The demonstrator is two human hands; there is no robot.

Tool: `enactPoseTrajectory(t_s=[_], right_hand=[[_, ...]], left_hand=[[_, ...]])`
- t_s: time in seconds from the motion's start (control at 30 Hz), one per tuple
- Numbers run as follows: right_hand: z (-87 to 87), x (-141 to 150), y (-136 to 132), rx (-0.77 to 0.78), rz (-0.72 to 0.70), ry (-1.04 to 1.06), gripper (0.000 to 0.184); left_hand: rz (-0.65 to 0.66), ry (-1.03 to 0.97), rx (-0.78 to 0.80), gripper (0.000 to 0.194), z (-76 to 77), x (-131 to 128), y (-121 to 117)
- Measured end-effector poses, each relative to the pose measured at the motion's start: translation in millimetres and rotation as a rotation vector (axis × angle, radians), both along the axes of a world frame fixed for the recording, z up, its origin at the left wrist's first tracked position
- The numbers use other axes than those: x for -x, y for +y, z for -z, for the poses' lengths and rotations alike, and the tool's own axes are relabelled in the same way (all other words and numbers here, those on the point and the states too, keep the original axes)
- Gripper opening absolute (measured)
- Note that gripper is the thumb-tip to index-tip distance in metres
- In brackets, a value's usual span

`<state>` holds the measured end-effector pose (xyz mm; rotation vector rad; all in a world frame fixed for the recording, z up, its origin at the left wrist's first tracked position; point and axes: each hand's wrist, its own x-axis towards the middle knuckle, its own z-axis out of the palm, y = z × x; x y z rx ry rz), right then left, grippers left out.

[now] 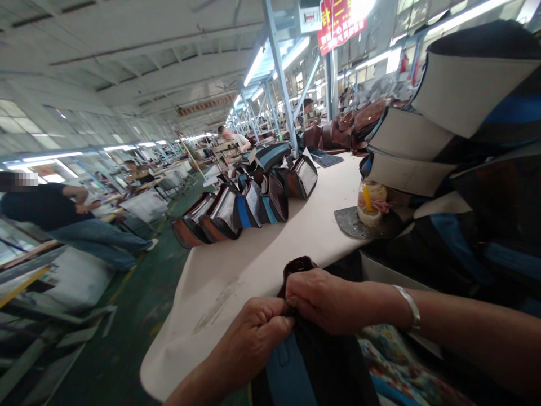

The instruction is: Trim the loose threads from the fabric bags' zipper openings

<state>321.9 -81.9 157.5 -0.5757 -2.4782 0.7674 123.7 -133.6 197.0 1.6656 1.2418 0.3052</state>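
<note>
While both hands pinch a dark bag at the bench edge, a factory floor stretches away to the left.

Left hand point(260, 332) & right hand point(325, 299) meet knuckle to knuckle, each grip pressed together on the top edge of a black bag with a blue stripe point(296, 366), which hangs off the near edge of the pale bench point(270, 254), w/ its brown end loop poking up just behind the fingers. Right wrist wears a silver bangle point(409, 307). Further along the bench, a row of finished bags point(245, 206) stands upright, leaning on each other. A jar point(371, 203) sits on a dark mat beside a tall stack of bag panels point(456, 129) at right. Other workers point(63, 217) sit at benches across the aisle.
</note>
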Motion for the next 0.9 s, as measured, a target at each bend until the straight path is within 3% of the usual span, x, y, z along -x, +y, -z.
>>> enactPoseTrajectory(t_s=[0.17, 0.23, 0.3, 0.47, 0.63, 0.7, 0.8, 0.9], right_hand=[[2.8, -5.5, 10.1, 0.383, -0.123, 0.111, 0.029], [2.6, -10.9, 12.1, 0.441, -0.150, 0.193, 0.029], [2.0, -15.7, 11.1, 0.357, -0.145, 0.236, 0.023], [2.9, -18.4, 2.3, -0.086, -0.142, 0.209, 0.014], [-2.3, -11.5, -10.2, -0.382, -0.073, -0.112, 0.015], [-5.4, -7.0, -14.2, -0.410, -0.033, -0.196, 0.014], [-4.5, -0.3, -13.2, -0.190, 0.069, -0.168, 0.010], [5.7, 2.7, -3.4, 0.256, 0.036, -0.023, 0.012]], left_hand=[[-0.056, -0.046, -0.018, 0.030, 4.3, -1.7, -1.5], [-0.075, -0.080, 0.011, 0.026, 5.0, -1.6, -1.9], [-0.091, -0.106, 0.040, 0.022, 6.1, -0.8, -1.8], [-0.113, -0.110, 0.048, 0.021, 10.1, 1.5, -1.9], [-0.072, -0.087, -0.022, 0.019, 5.5, -3.1, -5.2], [-0.053, -0.073, -0.054, 0.021, 2.6, -5.9, -6.4], [-0.035, -0.017, -0.077, 0.023, 0.7, -8.2, -6.1], [-0.038, 0.043, -0.104, 0.027, 3.0, -7.9, -4.4]])
